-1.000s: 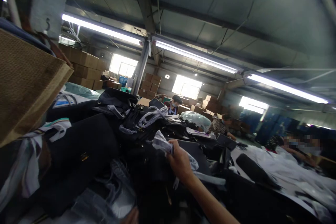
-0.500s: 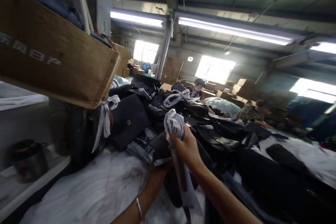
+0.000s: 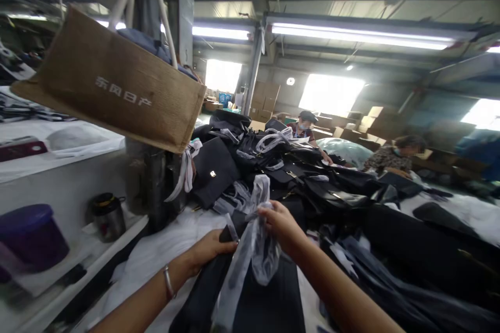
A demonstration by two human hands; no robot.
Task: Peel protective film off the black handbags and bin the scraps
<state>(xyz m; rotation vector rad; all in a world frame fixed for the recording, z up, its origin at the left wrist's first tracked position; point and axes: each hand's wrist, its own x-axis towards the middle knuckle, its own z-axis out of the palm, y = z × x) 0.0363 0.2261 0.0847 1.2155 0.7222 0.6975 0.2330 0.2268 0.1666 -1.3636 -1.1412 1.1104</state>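
A black handbag lies in front of me on the white-covered surface. Its strap, wrapped in clear plastic, hangs in a loop over the bag's front. My right hand pinches this wrapped strap near its upper end. On the left, my left hand grips the bag's upper edge, thumb on top and the other fingers partly hidden. A silver bangle circles that wrist. Close behind the hands lies another black bag with a gold clasp.
A heap of black bags spreads behind and to the right. A brown jute bag hangs at upper left. A dark bottle and purple bucket stand lower left. Two people work beyond the heap.
The view has swung left. My left hand has come out from beneath the black bag to its upper edge. The wrapped strap, bunched up before, now hangs in a loop from my right hand.
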